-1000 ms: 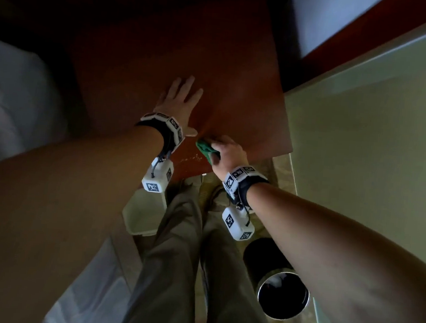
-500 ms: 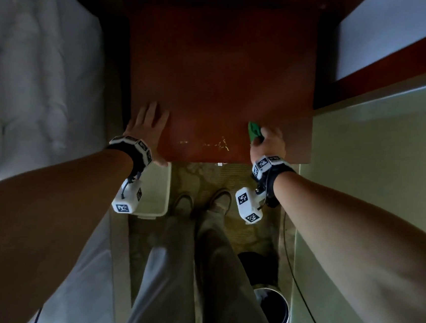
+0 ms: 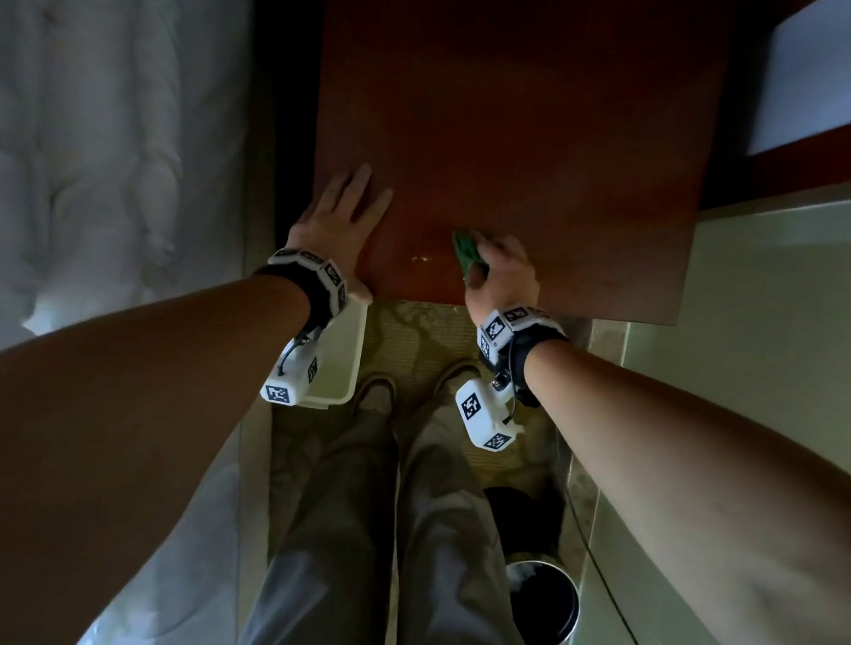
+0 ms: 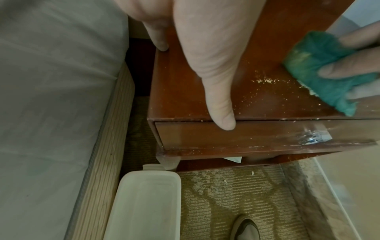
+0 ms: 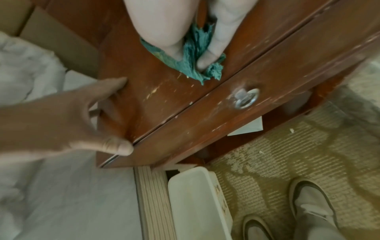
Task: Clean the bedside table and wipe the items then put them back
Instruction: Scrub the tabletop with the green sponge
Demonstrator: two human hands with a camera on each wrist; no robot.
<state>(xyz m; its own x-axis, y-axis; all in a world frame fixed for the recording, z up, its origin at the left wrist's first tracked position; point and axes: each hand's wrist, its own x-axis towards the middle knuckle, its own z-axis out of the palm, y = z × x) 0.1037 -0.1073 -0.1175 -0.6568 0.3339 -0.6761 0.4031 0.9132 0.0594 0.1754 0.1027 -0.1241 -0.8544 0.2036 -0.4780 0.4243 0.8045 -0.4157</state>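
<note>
The red-brown wooden bedside table [image 3: 523, 125] fills the upper middle of the head view, its top bare but for pale crumbs [image 3: 421, 258] near the front edge. My left hand [image 3: 337, 222] lies flat with straight fingers on the table's front left corner, its thumb [image 4: 221, 105] hanging over the drawer edge. My right hand [image 3: 500, 272] grips a bunched green cloth [image 3: 466, 253] and presses it on the top near the front edge, just right of the crumbs [image 4: 265, 80]. The cloth [image 5: 197, 53] is pinched between thumb and fingers.
A white bed [image 3: 84, 138] runs along the left. A white plastic bin [image 3: 340, 366] stands on the carpet below the table's left corner, and a dark waste bin [image 3: 540, 605] by my right leg. The drawer has a metal ring pull [image 5: 245, 99]. A pale green surface [image 3: 766, 403] lies to the right.
My right hand with the cloth has slid left along the front edge, from the right corner toward the crumbs. The left hand stays flat on the front left corner.
</note>
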